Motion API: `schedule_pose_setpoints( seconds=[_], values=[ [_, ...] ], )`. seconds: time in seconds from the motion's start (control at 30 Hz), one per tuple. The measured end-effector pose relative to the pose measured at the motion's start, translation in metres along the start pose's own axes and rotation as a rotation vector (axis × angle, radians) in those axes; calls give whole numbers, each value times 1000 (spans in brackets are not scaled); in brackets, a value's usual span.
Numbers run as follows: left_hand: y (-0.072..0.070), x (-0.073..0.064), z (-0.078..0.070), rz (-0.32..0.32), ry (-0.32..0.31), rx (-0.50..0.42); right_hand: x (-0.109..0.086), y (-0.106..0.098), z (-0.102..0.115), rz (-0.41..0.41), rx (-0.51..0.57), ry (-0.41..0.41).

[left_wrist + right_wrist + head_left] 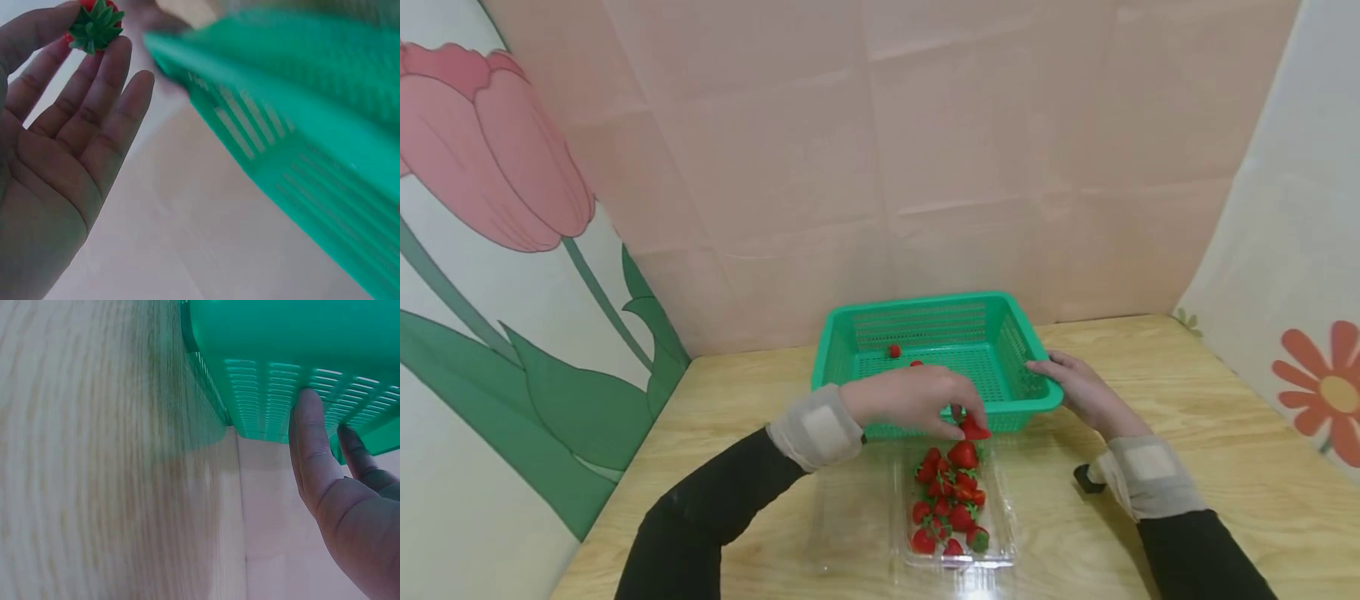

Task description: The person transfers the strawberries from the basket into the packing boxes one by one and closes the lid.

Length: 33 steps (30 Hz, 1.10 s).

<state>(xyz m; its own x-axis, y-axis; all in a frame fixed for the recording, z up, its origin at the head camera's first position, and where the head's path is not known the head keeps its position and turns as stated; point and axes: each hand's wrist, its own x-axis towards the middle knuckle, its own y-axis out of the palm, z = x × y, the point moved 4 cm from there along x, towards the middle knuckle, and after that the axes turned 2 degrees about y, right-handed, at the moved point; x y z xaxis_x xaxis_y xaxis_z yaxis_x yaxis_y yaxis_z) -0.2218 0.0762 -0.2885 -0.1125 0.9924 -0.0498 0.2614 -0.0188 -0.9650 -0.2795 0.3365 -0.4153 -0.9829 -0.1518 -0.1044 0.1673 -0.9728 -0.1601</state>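
Observation:
My left hand (pixel 925 398) pinches a strawberry (pixel 974 428) between thumb and fingertips, over the far end of a clear plastic box. Its green leaves (pixel 95 27) face the camera in the left wrist view. Inside the clear box (pixel 1009 533) lie several red strawberries (pixel 961 517). My right hand (pixel 1084 393) grips the right rim of a green basket (pixel 917 305), thumb over the edge. In the right wrist view its fingers (pixel 312 440) press the slotted outer wall. Two small red pieces of fruit (pixel 894 351) show in the basket; my left hand hides part of its front.
The box's clear lid (pixel 853 521) lies folded out to the left on the wooden table (pixel 752 533). Behind the basket stands a pink-covered wall (pixel 925 167). Flower-printed panels (pixel 1292 275) border the table at left and right.

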Motion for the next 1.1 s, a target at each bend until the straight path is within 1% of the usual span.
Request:
schedule_pose_setpoints(
  seconds=[0.07,0.27,0.47,0.5,0.6,0.7,0.87,0.93,1.03,1.1],
  values=[
    [10,3,-9,45,10,36,0,0,1,-1,0,2],
    [39,8,-23,159,-28,168,-1,0,2,6,-1,3],
    [64,11,-36,225,36,293,0,-2,0,3,-3,1],
    [68,12,-37,230,52,306,0,-2,0,3,-3,-1],
    [78,13,-40,239,71,345,0,-1,0,-1,-7,1],
    [86,14,-40,226,93,377,-1,0,0,1,-15,3],
    [95,16,-42,199,135,448,-1,1,1,6,-18,0],
    [98,17,-43,201,152,473,0,2,1,10,-14,-2],
    [101,18,-44,210,157,487,0,2,1,13,-8,-1],
    [104,19,-44,216,150,477,0,3,2,15,-7,-1]
  ],
)
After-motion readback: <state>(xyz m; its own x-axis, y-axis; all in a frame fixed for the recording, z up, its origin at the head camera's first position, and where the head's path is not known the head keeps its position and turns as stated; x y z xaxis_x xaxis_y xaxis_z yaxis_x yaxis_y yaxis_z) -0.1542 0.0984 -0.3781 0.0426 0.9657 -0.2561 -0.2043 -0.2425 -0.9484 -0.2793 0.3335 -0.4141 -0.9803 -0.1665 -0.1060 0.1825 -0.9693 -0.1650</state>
